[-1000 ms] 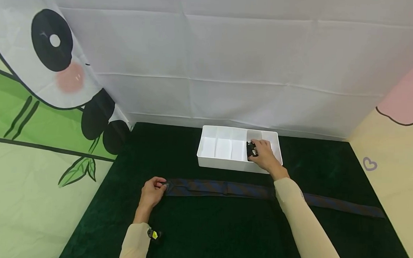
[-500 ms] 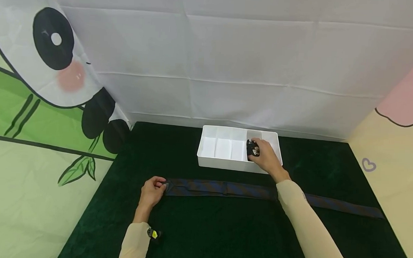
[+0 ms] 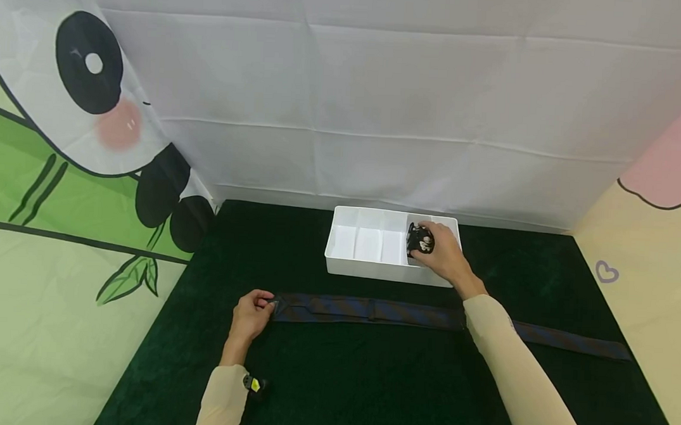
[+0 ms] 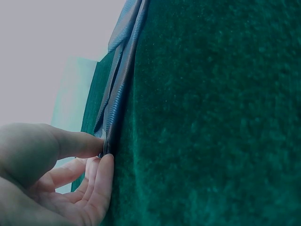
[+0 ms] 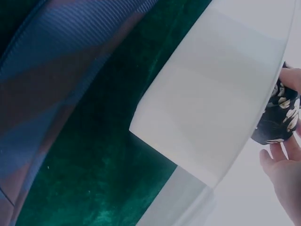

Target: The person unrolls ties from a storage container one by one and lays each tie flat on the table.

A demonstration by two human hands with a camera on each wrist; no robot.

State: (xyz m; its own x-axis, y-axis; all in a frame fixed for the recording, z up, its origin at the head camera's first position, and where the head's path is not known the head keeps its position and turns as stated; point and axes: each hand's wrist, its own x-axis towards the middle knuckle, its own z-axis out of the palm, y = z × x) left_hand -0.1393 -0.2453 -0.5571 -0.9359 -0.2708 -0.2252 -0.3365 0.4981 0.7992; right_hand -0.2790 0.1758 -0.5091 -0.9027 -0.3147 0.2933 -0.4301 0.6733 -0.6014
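Observation:
A necktie point(image 3: 336, 308), striped blue and brown, lies stretched out across the green cloth with its seam side up. At its wide left end my left hand point(image 3: 250, 316) pinches the tip between thumb and fingers; the left wrist view shows that pinch on the fabric point(image 4: 116, 103) close up. My right hand point(image 3: 444, 252) grips a small black cloth bundle point(image 3: 420, 239) with a pale floral print, over a right-hand compartment of the white divided box point(image 3: 372, 270). In the right wrist view the bundle point(image 5: 281, 117) shows above the box rim, thumb and fingers round it.
The box stands near the back of the green-covered table point(image 3: 356, 378), and its left compartments point(image 3: 369, 242) hold nothing visible. Behind rises a white cloth wall point(image 3: 379, 113). Printed cloths flank both sides. My right forearm point(image 3: 516, 366) crosses over the tie.
My right hand has risen slightly with the black floral bundle, and more of the bundle shows above the compartment. The left hand stays on the tie's end.

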